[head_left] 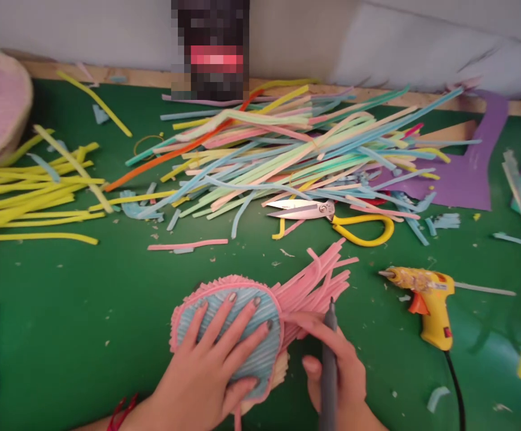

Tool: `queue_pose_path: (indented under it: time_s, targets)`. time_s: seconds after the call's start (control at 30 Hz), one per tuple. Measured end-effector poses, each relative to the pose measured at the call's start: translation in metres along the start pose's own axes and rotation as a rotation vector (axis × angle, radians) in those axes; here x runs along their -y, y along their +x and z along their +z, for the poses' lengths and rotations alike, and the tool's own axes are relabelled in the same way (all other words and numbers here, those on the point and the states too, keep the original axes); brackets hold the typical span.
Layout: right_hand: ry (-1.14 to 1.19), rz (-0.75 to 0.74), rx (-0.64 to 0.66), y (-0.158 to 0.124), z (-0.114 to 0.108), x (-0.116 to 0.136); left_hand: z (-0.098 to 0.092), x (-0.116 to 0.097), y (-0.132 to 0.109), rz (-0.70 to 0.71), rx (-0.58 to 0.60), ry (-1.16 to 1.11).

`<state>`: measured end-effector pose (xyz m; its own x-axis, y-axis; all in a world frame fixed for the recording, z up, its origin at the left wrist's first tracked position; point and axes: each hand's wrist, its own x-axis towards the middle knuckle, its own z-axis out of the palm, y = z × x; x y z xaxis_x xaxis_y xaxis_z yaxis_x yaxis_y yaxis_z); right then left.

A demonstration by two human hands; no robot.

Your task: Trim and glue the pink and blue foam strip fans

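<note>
My left hand [218, 347] lies flat with spread fingers on a rounded piece with a ribbed light-blue face [242, 299] and a pink rim. Part of that face is hidden under the palm. In my right hand [344, 365] is a dark grey marker pen [329, 359], its dark tip pointing away from me. The right index finger stretches out to the piece's pink rim. Pink foam strips [314, 278] fan out from beneath the piece toward the upper right. A cream-coloured edge [281, 368] shows below it.
Yellow-handled scissors [363, 230] lie beyond the pink strips. To the right rests a yellow glue gun [435, 299] with a black cord. Coloured strips [278, 149] are heaped at the back, yellow strips [31, 200] at left. A purple sheet [471, 173] lies back right.
</note>
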<state>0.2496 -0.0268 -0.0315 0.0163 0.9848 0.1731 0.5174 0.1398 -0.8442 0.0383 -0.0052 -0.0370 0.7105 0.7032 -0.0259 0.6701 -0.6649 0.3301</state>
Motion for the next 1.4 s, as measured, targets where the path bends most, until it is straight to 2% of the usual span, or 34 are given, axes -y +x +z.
queue_pose_path:
  time_s: [0.13, 0.23, 0.33, 0.47, 0.67, 0.87, 0.93, 1.03, 1.1, 1.2, 1.27, 1.33, 1.4]
  targets:
    - [0.14, 0.117, -0.178, 0.003, -0.002, 0.003, -0.001, -0.001, 0.0, -0.002, -0.041, 0.018]
    - [0.294, 0.216, -0.256, 0.015, -0.005, 0.011, -0.002, -0.001, 0.001, 0.005, -0.072, 0.027]
    - [0.357, 0.287, -0.265, 0.026, -0.003, 0.016, -0.002, -0.001, 0.0, 0.014, -0.087, 0.025]
    - [0.277, 0.324, -0.214, 0.03, 0.011, 0.018, -0.001, 0.0, -0.002, 0.019, -0.109, 0.032]
    - [0.212, 0.268, -0.116, 0.025, 0.026, 0.025, 0.002, -0.001, -0.003, 0.021, -0.117, 0.032]
    - [-0.072, 0.157, -0.048, 0.023, 0.028, 0.022, 0.004, -0.002, -0.002, 0.021, -0.121, 0.038]
    - [-0.185, 0.073, -0.039, 0.024, 0.031, 0.021, 0.0, -0.004, -0.002, 0.048, -0.173, 0.077]
    - [-0.262, -0.064, -0.04, 0.026, 0.036, 0.022, -0.011, -0.005, -0.006, 0.091, -0.34, 0.148]
    - [-0.282, -0.11, -0.033, 0.027, 0.038, 0.021, -0.022, 0.0, -0.012, 0.021, -0.42, 0.125]
    - [-0.3, -0.145, -0.032, 0.028, 0.039, 0.015, -0.04, 0.018, -0.024, -0.311, -0.273, -0.088]
    - [-0.293, -0.163, -0.049, 0.027, 0.039, 0.009, -0.049, 0.033, -0.032, -0.589, -0.072, -0.354]
    - [-0.274, -0.161, -0.049, 0.025, 0.04, 0.005, -0.052, 0.046, -0.037, -0.706, 0.006, -0.546]
    - [-0.263, -0.139, -0.035, 0.025, 0.04, 0.003, -0.051, 0.052, -0.039, -0.75, 0.019, -0.651]
